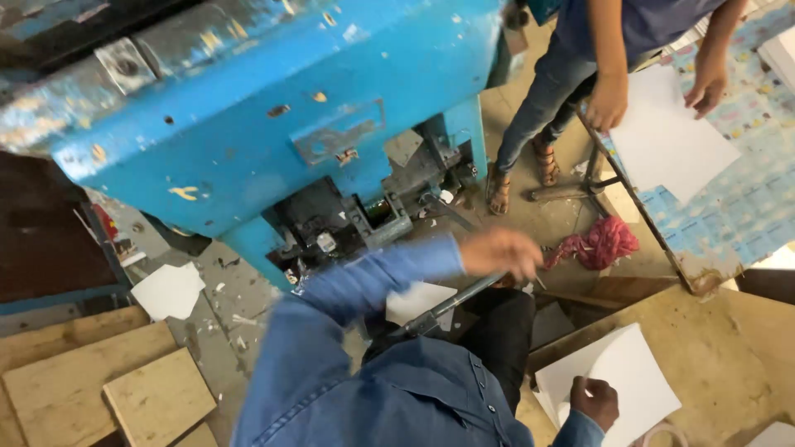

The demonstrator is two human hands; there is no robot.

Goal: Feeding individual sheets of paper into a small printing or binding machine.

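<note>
Denim shirt (389, 389) of the wearer filled the bottom centre, w/ both arms reaching out from it. Left hand (501, 252), blurred, sat at approx 12 o'clock from the chest, clenched round the top of a grey metal lever (451, 305) that ran down toward 7 o'clock; lower end lost behind the sleeve. Right hand (595, 401), at 4 o'clock, pinched the near edge of a white sheet stack (625, 381) lying on a plywood tabletop (729, 348); fingers curled under, so the grip itself was only partly seen.

Blue machine (273, 108), paint chipped, took up the upper left; a small rectangular metal plate (338, 139) was fixed to its front, markings too small to make out. Mechanism beneath was dark & hard to read.

At 1 o'clock a second person stood, cut off above the waist, hands resting on a white sheet (671, 136) over a pale-blue patterned printed sheet (745, 207). Red rag (600, 242) lay on the floor near that person's sandals. Loose white paper (170, 290) lay at 9 o'clock, wood boards (99, 381) at 8 o'clock.
</note>
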